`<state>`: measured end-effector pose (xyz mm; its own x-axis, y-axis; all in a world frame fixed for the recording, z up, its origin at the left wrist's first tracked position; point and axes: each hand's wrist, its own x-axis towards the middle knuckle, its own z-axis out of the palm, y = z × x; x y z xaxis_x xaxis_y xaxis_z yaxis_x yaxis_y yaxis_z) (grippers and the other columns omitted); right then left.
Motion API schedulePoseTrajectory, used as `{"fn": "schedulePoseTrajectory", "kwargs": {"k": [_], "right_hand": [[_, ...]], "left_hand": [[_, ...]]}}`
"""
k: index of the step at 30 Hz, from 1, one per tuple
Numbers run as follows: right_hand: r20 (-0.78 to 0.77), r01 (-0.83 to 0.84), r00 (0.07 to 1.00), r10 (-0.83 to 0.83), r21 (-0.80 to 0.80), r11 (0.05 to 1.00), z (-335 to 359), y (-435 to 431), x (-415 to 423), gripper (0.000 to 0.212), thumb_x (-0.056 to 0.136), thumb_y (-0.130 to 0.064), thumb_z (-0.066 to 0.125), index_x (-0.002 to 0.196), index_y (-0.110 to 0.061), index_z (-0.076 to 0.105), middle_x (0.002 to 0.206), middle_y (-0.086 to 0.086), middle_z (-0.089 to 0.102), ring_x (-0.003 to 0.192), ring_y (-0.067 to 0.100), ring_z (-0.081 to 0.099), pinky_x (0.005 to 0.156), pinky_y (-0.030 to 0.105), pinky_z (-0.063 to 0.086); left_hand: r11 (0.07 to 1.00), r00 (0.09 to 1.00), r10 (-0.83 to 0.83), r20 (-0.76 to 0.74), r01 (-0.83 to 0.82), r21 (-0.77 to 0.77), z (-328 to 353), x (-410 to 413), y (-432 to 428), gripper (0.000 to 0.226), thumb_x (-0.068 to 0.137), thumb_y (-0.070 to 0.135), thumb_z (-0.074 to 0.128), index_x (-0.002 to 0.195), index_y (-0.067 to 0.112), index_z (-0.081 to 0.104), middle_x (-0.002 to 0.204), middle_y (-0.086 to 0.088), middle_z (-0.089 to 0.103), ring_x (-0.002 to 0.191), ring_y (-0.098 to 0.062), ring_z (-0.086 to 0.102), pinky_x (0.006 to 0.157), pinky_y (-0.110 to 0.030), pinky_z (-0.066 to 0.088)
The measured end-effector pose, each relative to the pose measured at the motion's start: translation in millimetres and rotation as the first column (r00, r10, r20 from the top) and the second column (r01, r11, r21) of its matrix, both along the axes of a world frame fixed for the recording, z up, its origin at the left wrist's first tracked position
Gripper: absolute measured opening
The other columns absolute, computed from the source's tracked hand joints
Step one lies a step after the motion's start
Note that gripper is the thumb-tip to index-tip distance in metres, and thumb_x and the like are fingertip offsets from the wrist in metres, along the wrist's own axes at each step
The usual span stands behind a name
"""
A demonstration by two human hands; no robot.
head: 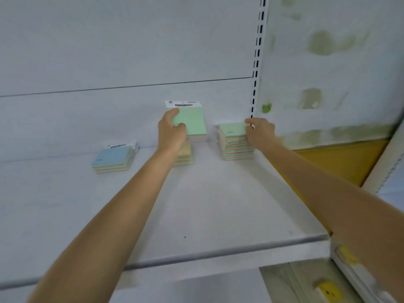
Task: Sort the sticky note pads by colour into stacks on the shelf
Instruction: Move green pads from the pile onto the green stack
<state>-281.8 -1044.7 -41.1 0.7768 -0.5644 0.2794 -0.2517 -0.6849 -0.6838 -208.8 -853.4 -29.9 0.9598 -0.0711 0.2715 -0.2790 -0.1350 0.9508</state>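
Sticky note stacks (113,158), three on shelf (218,204); one green pad (193,122) pinched in left hand (172,131), right hand (261,130) gripping green-topped stack (235,142).

Reaching far with both bare arms, gripping a green pad (193,121) in the raised left hand (172,129) and curling the right hand (260,130) over the top right edge of a stack (235,146).

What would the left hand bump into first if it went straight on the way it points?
Most likely the white back panel: the left hand, holding a green pad, points at it above the yellow-topped stack. How near the panel is, the picture does not show.
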Motion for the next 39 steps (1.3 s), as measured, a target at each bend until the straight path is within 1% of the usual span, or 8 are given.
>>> {"fn": "schedulePoseTrajectory", "kwargs": {"k": [6,9,12,18,21,29,34,39], "right_hand": [[0.279,-0.186,0.915,0.292,-0.35,0.918,-6,26,-34,0.036,0.088,-0.005,0.045,0.122,-0.001,0.054,0.131,0.019,0.05,0.124,0.035,0.041,0.101,0.021,0.022],[0.091,-0.421,0.877,0.473,-0.332,0.844,-26,44,-51,0.036,0.087,-0.01,0.052,0.122,-0.006,0.056,0.13,0.014,0.053,0.125,0.031,0.043,0.101,0.015,0.02],[-0.286,-0.575,0.809,0.513,-0.205,0.792,-46,50,-56,0.049,0.089,-0.035,0.052,0.135,-0.021,0.042,0.147,0.003,0.035,0.137,0.021,0.025,0.114,0.026,0.015],[-0.369,-0.593,0.787,0.494,-0.234,0.771,-48,53,-60,0.048,0.092,-0.043,0.041,0.137,-0.026,0.038,0.149,-0.003,0.031,0.139,0.017,0.018,0.116,0.034,0.016],[-0.374,-0.595,0.786,0.492,-0.24,0.767,-47,53,-61,0.048,0.092,-0.043,0.04,0.137,-0.027,0.038,0.149,-0.003,0.031,0.139,0.017,0.019,0.116,0.034,0.016],[-0.375,-0.595,0.783,0.496,-0.221,0.772,-47,54,-61,0.048,0.092,-0.043,0.04,0.137,-0.027,0.038,0.15,-0.004,0.031,0.14,0.016,0.017,0.115,0.034,0.016],[-0.367,-0.599,0.782,0.504,-0.219,0.77,-45,53,-62,0.047,0.092,-0.043,0.04,0.137,-0.027,0.039,0.15,-0.004,0.031,0.14,0.016,0.017,0.115,0.034,0.015],[-0.346,-0.597,0.79,0.507,-0.241,0.765,-43,55,-62,0.044,0.091,-0.039,0.044,0.133,-0.025,0.044,0.146,-0.002,0.035,0.136,0.019,0.025,0.115,0.033,0.02]], "left_hand": [[0.999,0.999,-0.045,-0.002,0.045,-0.008,15,-6,-21,0.05,0.081,-0.001,0.045,0.13,0.011,0.046,0.135,-0.015,0.044,0.12,-0.03,0.049,0.101,-0.047,0.046],[0.996,0.996,-0.087,-0.03,0.087,-0.006,26,-6,-40,0.05,0.081,0.0,0.049,0.13,0.008,0.044,0.134,-0.017,0.045,0.121,-0.03,0.05,0.102,-0.046,0.046],[0.985,0.986,-0.157,-0.062,0.161,0.068,32,-10,-58,0.055,0.078,0.005,0.055,0.132,0.006,0.042,0.133,-0.02,0.046,0.121,-0.032,0.051,0.103,-0.044,0.045],[0.889,0.958,-0.266,-0.104,0.286,0.357,17,-16,-80,0.05,0.086,0.015,0.059,0.133,0.006,0.043,0.136,-0.017,0.048,0.125,-0.03,0.048,0.108,-0.035,0.038],[0.827,0.949,-0.267,-0.167,0.315,0.466,12,-16,-80,0.048,0.082,0.028,0.058,0.127,0.013,0.049,0.134,-0.014,0.051,0.125,-0.03,0.048,0.112,-0.041,0.033],[0.776,0.94,-0.327,-0.099,0.327,0.539,5,-18,-86,0.042,0.094,0.024,0.046,0.134,0.01,0.046,0.141,-0.009,0.045,0.129,-0.023,0.043,0.105,-0.03,0.033],[0.817,0.942,-0.335,-0.029,0.305,0.49,3,-20,-81,0.042,0.095,0.032,0.043,0.134,0.017,0.046,0.145,-0.003,0.044,0.136,-0.019,0.037,0.113,-0.034,0.031],[0.804,0.965,-0.218,0.146,0.092,0.588,5,-14,-47,0.044,0.092,0.039,0.041,0.132,0.023,0.048,0.141,-0.009,0.047,0.136,-0.024,0.036,0.114,-0.037,0.029]]}}
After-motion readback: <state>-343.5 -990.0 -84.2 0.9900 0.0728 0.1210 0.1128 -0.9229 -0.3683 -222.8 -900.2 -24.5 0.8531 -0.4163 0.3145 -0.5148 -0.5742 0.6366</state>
